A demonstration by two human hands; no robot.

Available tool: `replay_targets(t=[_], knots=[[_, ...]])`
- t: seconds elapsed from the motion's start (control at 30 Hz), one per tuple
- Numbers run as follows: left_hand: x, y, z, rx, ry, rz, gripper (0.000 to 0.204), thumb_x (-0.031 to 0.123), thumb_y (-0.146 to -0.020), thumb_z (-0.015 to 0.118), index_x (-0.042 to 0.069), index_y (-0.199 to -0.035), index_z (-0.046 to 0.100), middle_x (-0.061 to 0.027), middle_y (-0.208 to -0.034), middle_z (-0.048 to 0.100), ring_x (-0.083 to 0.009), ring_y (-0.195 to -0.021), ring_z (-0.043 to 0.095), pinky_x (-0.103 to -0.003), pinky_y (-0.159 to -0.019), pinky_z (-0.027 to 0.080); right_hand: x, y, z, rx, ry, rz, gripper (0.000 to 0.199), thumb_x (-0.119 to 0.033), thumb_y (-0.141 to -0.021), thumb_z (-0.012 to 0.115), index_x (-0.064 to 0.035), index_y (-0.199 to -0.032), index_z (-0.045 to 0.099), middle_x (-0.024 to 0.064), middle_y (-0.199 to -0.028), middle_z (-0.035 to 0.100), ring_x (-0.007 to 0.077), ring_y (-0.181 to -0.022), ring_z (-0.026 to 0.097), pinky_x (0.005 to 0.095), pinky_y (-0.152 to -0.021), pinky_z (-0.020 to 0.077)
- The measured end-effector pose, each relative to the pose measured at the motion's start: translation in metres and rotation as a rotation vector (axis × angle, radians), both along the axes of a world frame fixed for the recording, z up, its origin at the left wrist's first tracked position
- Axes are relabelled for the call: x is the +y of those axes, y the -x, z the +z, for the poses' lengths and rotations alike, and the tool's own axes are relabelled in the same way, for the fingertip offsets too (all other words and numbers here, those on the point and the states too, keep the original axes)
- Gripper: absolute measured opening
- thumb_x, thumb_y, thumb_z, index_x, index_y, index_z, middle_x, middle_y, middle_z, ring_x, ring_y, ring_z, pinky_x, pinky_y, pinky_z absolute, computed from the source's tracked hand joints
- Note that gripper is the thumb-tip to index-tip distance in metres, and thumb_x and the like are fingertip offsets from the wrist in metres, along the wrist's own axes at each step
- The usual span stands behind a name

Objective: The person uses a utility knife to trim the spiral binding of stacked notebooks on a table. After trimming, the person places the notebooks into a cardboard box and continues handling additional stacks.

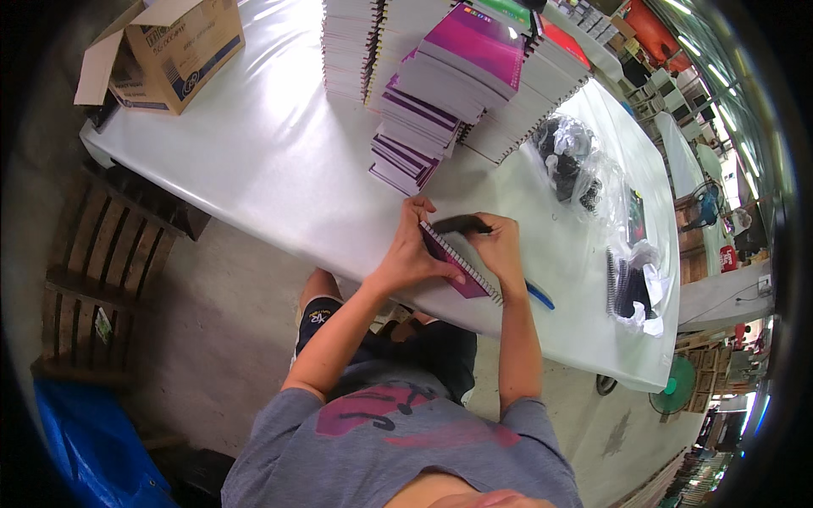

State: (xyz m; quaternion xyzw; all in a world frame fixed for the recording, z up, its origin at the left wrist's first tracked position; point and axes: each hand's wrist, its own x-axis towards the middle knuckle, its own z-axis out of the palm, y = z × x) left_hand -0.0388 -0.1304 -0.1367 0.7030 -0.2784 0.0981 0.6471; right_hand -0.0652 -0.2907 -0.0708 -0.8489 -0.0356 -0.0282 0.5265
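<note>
My left hand point(411, 258) grips a purple notebook point(461, 275) with a wire spiral along one edge, thumb on its cover and fingers behind it. The notebook is tilted above the table's near edge. My right hand point(501, 245) is closed beside the spiral, its fingers on a dark curved piece point(461, 224) that arches over the notebook's far end. I cannot make out what kind of thing it is. Just beyond my hands lie loose purple-covered paper blocks point(415, 140). To the right of my right wrist lies a blue pen-like tool point(539, 295).
Tall piles of spiral notebooks point(483, 46) stand at the table's far side. An opened cardboard box point(174, 59) is on the far left. Clear plastic with dark coils point(572, 152) and black spirals with crumpled paper point(633, 288) lie on the right of the white table point(279, 169).
</note>
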Motion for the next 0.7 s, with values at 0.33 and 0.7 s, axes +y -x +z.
replay_targets(t=[0.33, 0.7], knots=[[0.001, 0.0, -0.005, 0.061, 0.07, -0.032, 0.067, 0.024, -0.063, 0.083, 0.002, -0.103, 0.033, -0.0109, -0.097, 0.039, -0.0212, -0.09, 0.041, -0.029, -0.083, 0.036, -0.049, -0.005, -0.007, -0.198, 0.377, -0.356, 0.031, 0.001, -0.072, 0.056, -0.0061, -0.101, 0.065, 0.0138, -0.09, 0.065, 0.0212, -0.082, 0.064, 0.0315, -0.075, 0.0469], [0.011, 0.04, 0.015, 0.21, 0.462, 0.136, 0.063, -0.011, -0.074, 0.066, 0.0, -0.13, 0.038, -0.0085, -0.089, 0.061, -0.0148, -0.086, 0.058, -0.028, -0.079, 0.051, -0.049, 0.135, -0.05, 0.089, 1.081, -0.464, 0.059, -0.024, -0.086, 0.057, -0.0155, -0.139, 0.032, 0.0172, -0.14, 0.032, 0.0373, -0.125, 0.034, 0.0556, -0.102, 0.0223]])
